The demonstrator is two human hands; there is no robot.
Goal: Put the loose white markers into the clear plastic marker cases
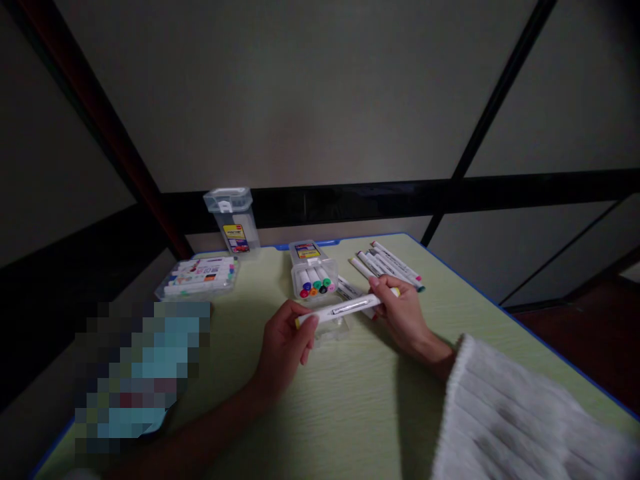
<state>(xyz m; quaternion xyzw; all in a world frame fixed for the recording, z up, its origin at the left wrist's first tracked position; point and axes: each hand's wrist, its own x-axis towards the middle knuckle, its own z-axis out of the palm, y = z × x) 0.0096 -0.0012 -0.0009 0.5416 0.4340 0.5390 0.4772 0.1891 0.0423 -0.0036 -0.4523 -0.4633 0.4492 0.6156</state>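
A white marker with yellow ends point(350, 307) is held level between my two hands. My left hand point(287, 343) pinches its left end, and the fingers of my right hand point(403, 310) close round the right end. Just beyond it, a clear plastic marker case point(315, 273) lies on its side, its end facing me. Several white markers with coloured tips point(315, 288) show inside, among them red, blue, orange, green and black. The case's clear lid point(337, 328) hangs open towards me, partly hidden behind the held marker. Loose markers point(387, 263) lie beyond my right hand.
At the back left an upright, closed clear case point(235, 223) stands on the pale green table point(345, 413). In front of it lies a flat clear pack of markers point(200, 277). A blurred-out bluish object point(155, 373) rests at the left. A panelled wall point(310, 100) borders the table's far side.
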